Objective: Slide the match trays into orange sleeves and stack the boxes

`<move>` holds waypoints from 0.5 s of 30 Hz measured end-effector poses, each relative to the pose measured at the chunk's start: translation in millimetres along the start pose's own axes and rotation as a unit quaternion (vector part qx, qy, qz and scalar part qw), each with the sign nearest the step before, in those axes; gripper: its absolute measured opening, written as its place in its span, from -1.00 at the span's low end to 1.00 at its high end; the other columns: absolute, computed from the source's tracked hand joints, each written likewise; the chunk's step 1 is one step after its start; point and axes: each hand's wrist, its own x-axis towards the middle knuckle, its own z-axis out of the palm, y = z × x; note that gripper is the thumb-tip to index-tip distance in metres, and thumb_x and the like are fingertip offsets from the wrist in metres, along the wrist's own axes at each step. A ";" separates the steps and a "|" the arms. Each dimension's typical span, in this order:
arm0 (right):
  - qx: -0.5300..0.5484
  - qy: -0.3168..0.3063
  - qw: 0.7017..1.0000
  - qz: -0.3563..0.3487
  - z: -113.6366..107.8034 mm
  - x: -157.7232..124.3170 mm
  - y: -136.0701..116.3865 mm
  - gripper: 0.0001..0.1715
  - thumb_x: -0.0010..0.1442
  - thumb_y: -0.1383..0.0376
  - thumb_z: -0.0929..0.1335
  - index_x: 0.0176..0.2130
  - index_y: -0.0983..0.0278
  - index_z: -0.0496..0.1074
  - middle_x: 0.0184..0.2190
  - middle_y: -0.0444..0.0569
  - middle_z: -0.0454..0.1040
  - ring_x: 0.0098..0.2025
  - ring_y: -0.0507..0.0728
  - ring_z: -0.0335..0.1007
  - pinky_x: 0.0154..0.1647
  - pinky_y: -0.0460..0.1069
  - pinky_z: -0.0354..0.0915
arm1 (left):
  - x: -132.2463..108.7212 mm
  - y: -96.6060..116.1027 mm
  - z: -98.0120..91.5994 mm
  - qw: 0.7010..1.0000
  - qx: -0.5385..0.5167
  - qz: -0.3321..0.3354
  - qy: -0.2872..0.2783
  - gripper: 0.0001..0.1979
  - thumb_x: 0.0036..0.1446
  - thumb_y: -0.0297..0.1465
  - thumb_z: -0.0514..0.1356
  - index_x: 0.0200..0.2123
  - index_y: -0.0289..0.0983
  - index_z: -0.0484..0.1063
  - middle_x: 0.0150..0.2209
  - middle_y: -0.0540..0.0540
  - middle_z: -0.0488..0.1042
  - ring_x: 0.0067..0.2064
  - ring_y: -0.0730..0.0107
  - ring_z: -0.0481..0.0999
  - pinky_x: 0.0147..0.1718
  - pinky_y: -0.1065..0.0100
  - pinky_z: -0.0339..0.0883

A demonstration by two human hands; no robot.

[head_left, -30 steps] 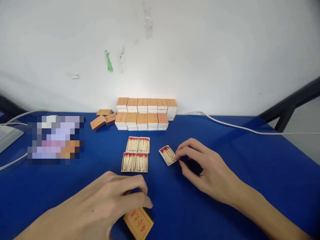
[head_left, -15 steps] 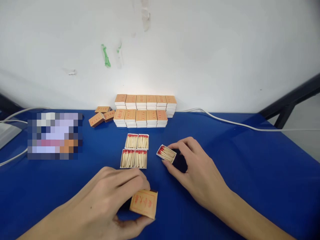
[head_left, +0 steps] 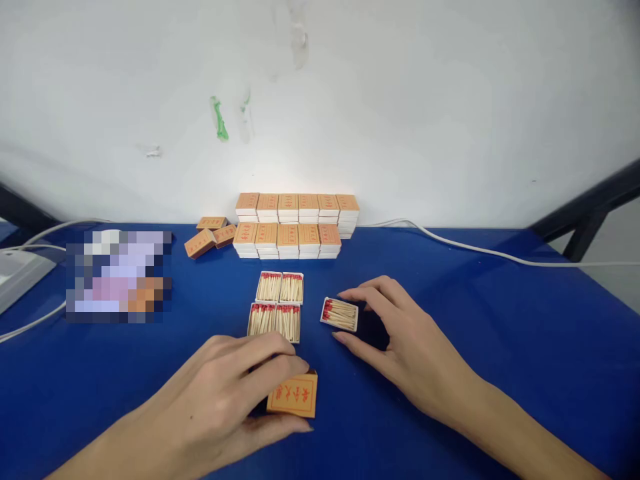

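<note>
Near the front of the blue table, my left hand (head_left: 235, 393) has its fingers and thumb on opposite sides of an orange matchbox (head_left: 297, 395) with red characters on top. Its far end is hidden by the fingers, so I cannot tell whether a tray is inside. My right hand (head_left: 395, 327) is curved around an uncovered white matchbox tray (head_left: 340, 315) full of red-tipped matches. Thumb and forefinger lie just off its long sides, slightly apart from it. Left of that tray, several similar match-filled trays (head_left: 280, 288) form a block; my left fingers partly cover its near edge.
Stacked matchboxes (head_left: 287, 233) stand in two rows against the white wall. Several loose matchboxes (head_left: 213, 233) lie left of them. A blurred-out item (head_left: 120, 277) rests at the left. White cables (head_left: 480, 255) run along the back and left side.
The tray by my right hand has turned from slanted to nearly level with the table's front edge, and my fingers have loosened around it. The matchbox in my left hand has straightened and tilted flatter.
</note>
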 end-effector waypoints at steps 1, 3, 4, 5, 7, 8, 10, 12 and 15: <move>0.001 -0.003 1.000 -0.001 -0.7 0.0 0.1 -0.61 0.51 0.07 0.45 0.24 0.07 0.47 0.15 0.05 0.49 0.13 0.30 0.57 0.08 0.24 0.62 | 0.5 0.1 -0.2 1.000 0.000 -0.002 0.003 -0.68 0.59 -0.12 0.21 0.23 -0.14 0.48 0.03 -0.06 0.68 -0.08 0.29 0.77 -0.25 0.28 0.54; 0.004 -0.005 1.000 -0.004 -2.6 -0.5 -0.2 -0.68 0.53 0.10 0.43 0.21 0.07 0.50 0.14 0.04 0.49 0.13 0.27 0.56 0.10 0.21 0.60 | 1.6 0.6 -0.8 1.000 0.004 -0.010 0.024 -0.66 0.58 -0.13 0.22 0.26 -0.15 0.48 0.08 -0.08 0.67 -0.02 0.32 0.77 -0.17 0.33 0.58; 0.005 -0.004 1.000 -0.005 -3.7 -1.0 -0.4 -0.70 0.54 0.11 0.43 0.20 0.07 0.51 0.14 0.04 0.49 0.13 0.26 0.56 0.09 0.20 0.60 | 2.1 1.0 -1.2 0.999 0.008 -0.018 0.038 -0.66 0.58 -0.15 0.24 0.26 -0.15 0.48 0.09 -0.07 0.67 0.00 0.34 0.76 -0.13 0.36 0.59; 0.008 -0.003 1.000 -0.006 -4.9 -1.6 -0.8 -0.71 0.55 0.12 0.43 0.19 0.07 0.52 0.14 0.04 0.50 0.12 0.25 0.56 0.09 0.18 0.60 | 2.5 1.4 -1.6 0.998 0.011 -0.026 0.055 -0.67 0.56 -0.17 0.26 0.26 -0.14 0.49 0.09 -0.07 0.66 0.00 0.37 0.76 -0.09 0.39 0.60; 0.018 0.003 1.000 -0.008 -8.1 -2.7 -2.3 -0.72 0.55 0.13 0.43 0.19 0.07 0.53 0.12 0.02 0.54 0.08 0.24 0.58 0.06 0.15 0.60 | 2.8 1.8 -2.3 0.995 0.010 -0.049 0.087 -0.69 0.54 -0.20 0.30 0.25 -0.12 0.51 0.11 -0.04 0.64 0.00 0.42 0.74 -0.06 0.46 0.60; 0.028 0.008 1.000 -0.012 -10.0 -3.2 -3.3 -0.72 0.55 0.14 0.43 0.19 0.06 0.53 0.11 0.00 0.56 0.05 0.22 0.59 0.04 0.13 0.60 | 2.9 2.0 -2.6 0.993 0.004 -0.062 0.098 -0.69 0.53 -0.21 0.31 0.24 -0.10 0.52 0.12 -0.03 0.63 0.01 0.44 0.73 -0.07 0.50 0.61; 0.061 0.018 0.998 -0.027 -14.6 -3.8 -6.1 -0.72 0.54 0.15 0.44 0.19 0.05 0.54 0.07 -0.04 0.59 0.02 0.18 0.60 -0.03 0.07 0.60 | 3.4 2.3 -3.1 0.989 -0.014 -0.088 0.115 -0.68 0.50 -0.25 0.35 0.25 -0.08 0.53 0.14 -0.03 0.61 0.03 0.45 0.71 -0.12 0.56 0.61; 0.102 0.025 0.993 -0.049 -19.2 -4.3 -9.7 -0.70 0.52 0.17 0.47 0.20 0.03 0.54 0.05 -0.07 0.60 -0.02 0.14 0.60 -0.12 0.00 0.59 | 4.7 2.7 -3.4 0.985 -0.032 -0.110 0.126 -0.66 0.47 -0.27 0.38 0.25 -0.06 0.54 0.14 -0.03 0.59 0.01 0.45 0.69 -0.22 0.59 0.60; 0.144 0.040 0.985 -0.090 -23.1 -5.5 -15.3 -0.65 0.46 0.21 0.52 0.20 0.05 0.56 0.03 -0.10 0.62 -0.08 0.08 0.60 -0.12 -0.05 0.58 | 7.7 3.0 -3.0 0.981 -0.060 -0.131 0.133 -0.64 0.42 -0.26 0.43 0.22 -0.02 0.56 0.10 -0.01 0.59 -0.05 0.45 0.67 -0.32 0.60 0.58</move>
